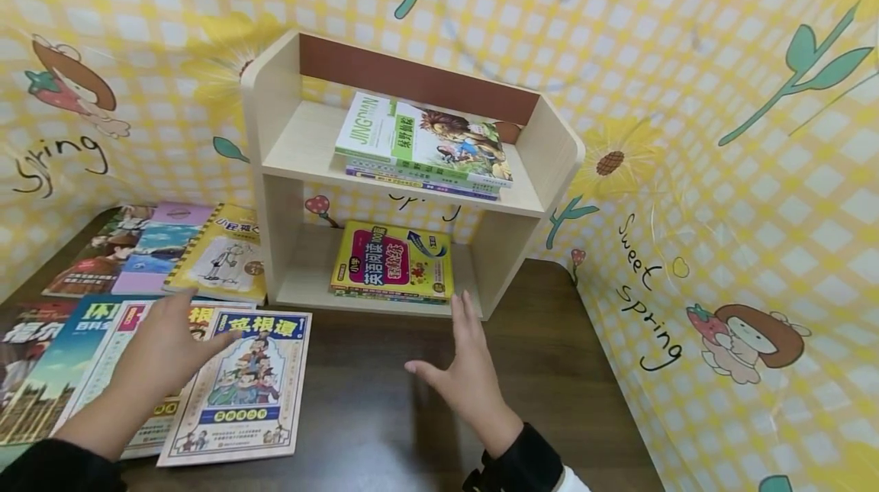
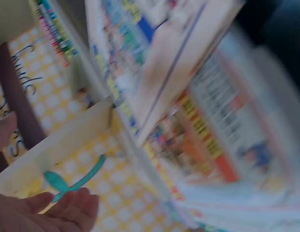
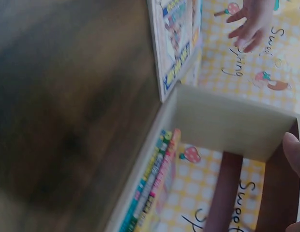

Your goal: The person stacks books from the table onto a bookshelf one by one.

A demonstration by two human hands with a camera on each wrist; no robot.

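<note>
Over glossy flat books (image 1: 236,385), left hand (image 1: 165,343) hovers spread; right hand (image 1: 467,370) opens, gripless, before the wooden shelf (image 1: 384,301).

Bright, even, shadowless light; sharp, edge-bowed head view; both wrist views motion-blurred.

Black sleeves, white trim at right cuff
</note>
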